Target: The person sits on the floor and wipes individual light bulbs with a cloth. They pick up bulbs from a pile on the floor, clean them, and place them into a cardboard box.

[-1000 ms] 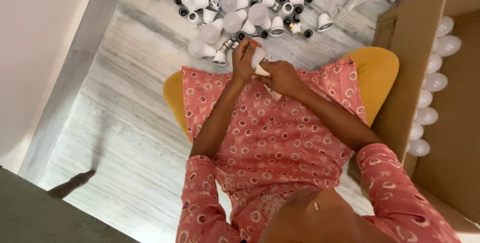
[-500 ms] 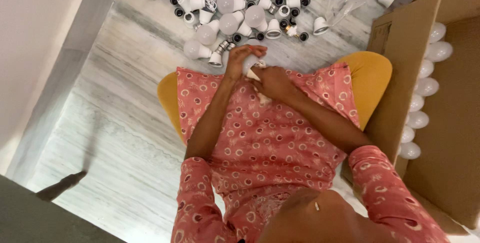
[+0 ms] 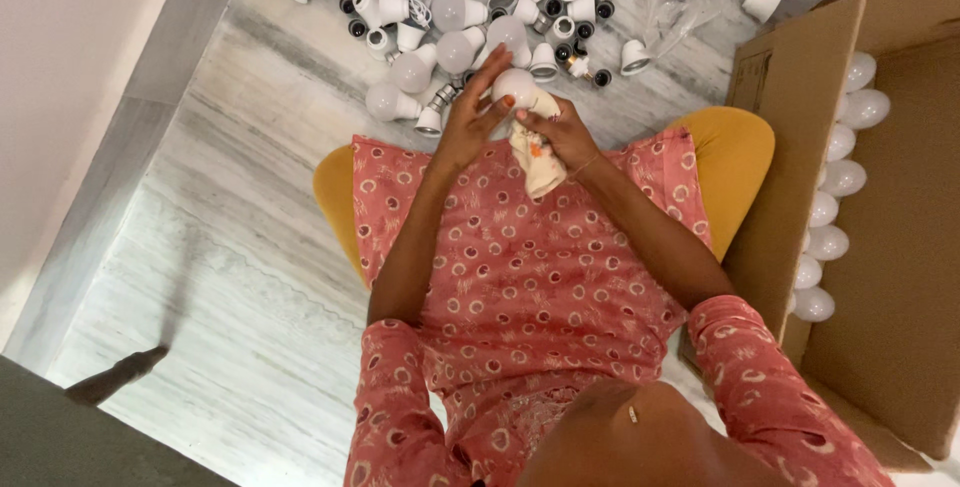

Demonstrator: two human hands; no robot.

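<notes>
Apparently mid-wipe, the left hand (image 3: 468, 122) clasps a white bulb (image 3: 517, 87) while the right hand (image 3: 562, 135), clamped on a cloth (image 3: 537, 162), needs another pass.

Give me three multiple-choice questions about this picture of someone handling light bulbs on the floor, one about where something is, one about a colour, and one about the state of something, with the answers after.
1. Where do the finished white bulbs stand in a row?
A. In the cardboard box on the person's right
B. Along the wall on the left
C. On the person's lap

2. What colour is the cloth in the right hand?
A. Dark blue
B. Whitish with orange marks
C. Black

3. How is the bulb between the hands held?
A. Lying loose on the floor
B. Left hand fingers spread over it, right hand gripping it through the cloth
C. Resting in the box

Answers: 1 A, the row of bulbs shows inside the box's open flap. 2 B, the cloth hangs pale with orange spots. 3 B, both hands meet on the raised bulb above the pile of bulb parts.
</notes>
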